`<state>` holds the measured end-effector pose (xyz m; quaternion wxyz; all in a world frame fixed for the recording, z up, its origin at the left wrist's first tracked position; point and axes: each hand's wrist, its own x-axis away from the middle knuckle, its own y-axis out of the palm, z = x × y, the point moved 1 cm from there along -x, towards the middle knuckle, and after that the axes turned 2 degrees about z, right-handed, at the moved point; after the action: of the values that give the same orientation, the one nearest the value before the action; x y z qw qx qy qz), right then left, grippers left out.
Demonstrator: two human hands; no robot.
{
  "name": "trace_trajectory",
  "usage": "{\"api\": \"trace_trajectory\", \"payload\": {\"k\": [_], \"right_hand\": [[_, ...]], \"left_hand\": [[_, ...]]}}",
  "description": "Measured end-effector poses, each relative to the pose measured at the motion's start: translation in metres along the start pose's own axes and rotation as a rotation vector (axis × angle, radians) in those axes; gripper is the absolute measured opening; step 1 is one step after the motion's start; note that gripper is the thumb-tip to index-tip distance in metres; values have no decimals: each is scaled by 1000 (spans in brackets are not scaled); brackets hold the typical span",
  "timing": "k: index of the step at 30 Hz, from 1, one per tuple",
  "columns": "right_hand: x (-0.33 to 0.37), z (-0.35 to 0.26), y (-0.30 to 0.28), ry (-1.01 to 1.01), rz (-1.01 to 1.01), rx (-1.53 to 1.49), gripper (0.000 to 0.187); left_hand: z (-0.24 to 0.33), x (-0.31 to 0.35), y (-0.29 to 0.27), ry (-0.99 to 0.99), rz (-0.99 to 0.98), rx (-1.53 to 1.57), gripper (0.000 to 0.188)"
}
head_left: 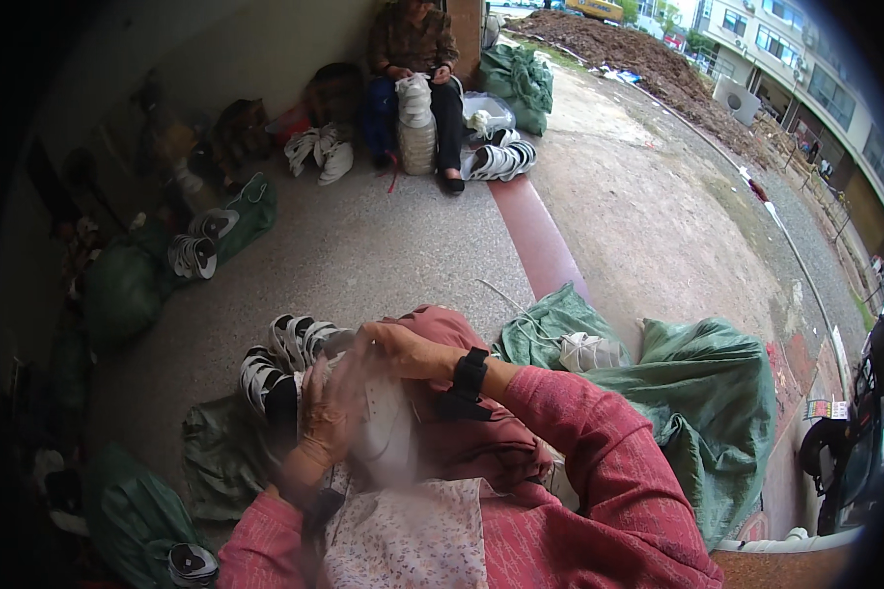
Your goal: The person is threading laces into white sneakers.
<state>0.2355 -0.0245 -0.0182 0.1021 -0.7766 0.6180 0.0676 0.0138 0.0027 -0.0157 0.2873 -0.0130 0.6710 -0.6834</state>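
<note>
A white shoe upper (385,424), smeared by motion, stands upright over my lap. My left hand (324,417) is closed against its left side, the fingers pointing up and partly blurred. Above the upper's top end, my right hand (411,351) has its fingers curled toward the left hand. Its fingertips blur, and whatever they pinch cannot be made out. A black band (469,374) circles my right wrist. Just beyond my left hand lie nested stacks of black-and-white shoe uppers (293,339).
Green sacks (707,393) spread at my right, with a white bundle of uppers (591,351) on them. More green sacks (128,290) and uppers line the left. Across the floor sits another person (413,49) behind a tall stack of pale uppers (416,123).
</note>
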Motion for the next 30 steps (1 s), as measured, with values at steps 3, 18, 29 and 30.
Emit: {"api": "trace_trajectory", "payload": {"k": [3,18,29,30], "right_hand": [[8,-5,-4,33,-31,-25,38],[162,11,-103,267,692,-249,38],[370,134,-110,739,1000,53,29],[364,138,-109,744,967,158,25]], "left_hand": [[11,3,-11,7,-19,-19,61],[8,-13,-10,-31,22,100,74],[7,-32,1,-34,133,193,58],[10,-33,1,-53,130,202,58]]}}
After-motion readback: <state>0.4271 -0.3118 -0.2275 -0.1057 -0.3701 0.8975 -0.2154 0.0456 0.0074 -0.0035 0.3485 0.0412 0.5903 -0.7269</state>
